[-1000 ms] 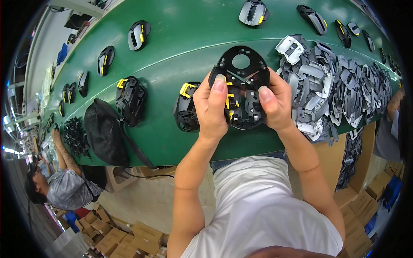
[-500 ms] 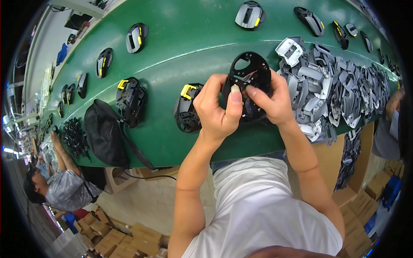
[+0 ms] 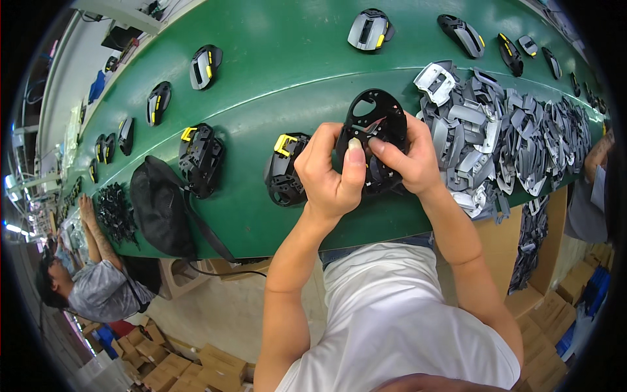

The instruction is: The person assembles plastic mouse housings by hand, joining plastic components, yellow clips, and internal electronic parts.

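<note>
Both my hands grip a black computer mouse shell (image 3: 373, 108) over the table, its round cut-out at the far end. My left hand (image 3: 332, 168) closes on its left side, with the thumb laid on the inner face. From the right, my right hand (image 3: 413, 157) wraps the edge, its thumb pressing near the middle. What the thumbs press on is too small to make out. Just left of my left hand lies a black-and-grey mouse body (image 3: 286, 170) with a yellow part. A similar mouse body (image 3: 201, 161) sits farther left.
A large heap of grey plastic shell pieces (image 3: 486, 134) covers the table's right side. At left are a black cloth bag (image 3: 160, 206) and small black parts (image 3: 116, 212). Several mice (image 3: 371, 31) line the far strip. A co-worker (image 3: 108, 284) sits at the left; cardboard boxes (image 3: 222, 366) fill the floor.
The view has tipped slightly, so the table appears a little lower. Mice on the far strip have shifted a bit leftward. My hands keep the same grip on the mouse shell.
</note>
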Motion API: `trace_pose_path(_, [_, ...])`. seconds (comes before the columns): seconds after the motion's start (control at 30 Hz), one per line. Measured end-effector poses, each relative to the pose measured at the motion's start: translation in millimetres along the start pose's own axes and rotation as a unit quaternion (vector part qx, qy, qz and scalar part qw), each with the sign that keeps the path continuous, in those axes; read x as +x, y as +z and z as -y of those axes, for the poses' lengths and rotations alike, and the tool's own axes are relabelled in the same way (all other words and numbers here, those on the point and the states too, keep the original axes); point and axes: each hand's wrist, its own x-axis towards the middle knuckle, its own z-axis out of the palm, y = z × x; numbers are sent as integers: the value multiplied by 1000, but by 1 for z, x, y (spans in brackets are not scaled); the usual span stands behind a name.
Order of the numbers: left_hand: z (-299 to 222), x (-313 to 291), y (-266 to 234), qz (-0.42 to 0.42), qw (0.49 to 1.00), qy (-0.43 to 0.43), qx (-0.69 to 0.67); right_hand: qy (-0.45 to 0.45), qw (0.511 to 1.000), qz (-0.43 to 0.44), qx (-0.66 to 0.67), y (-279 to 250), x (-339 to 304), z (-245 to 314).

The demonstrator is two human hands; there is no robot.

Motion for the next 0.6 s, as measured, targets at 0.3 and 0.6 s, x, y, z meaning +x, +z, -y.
trace_pose_path(0.3, [-2,3,-2,7,1000,9,18,-39,998,-1,-41,-1,1,-8])
trace_pose_path(0.6, [-28,92,-50,-22,950,56,308,-146,939,-74,-304,-13,7,12])
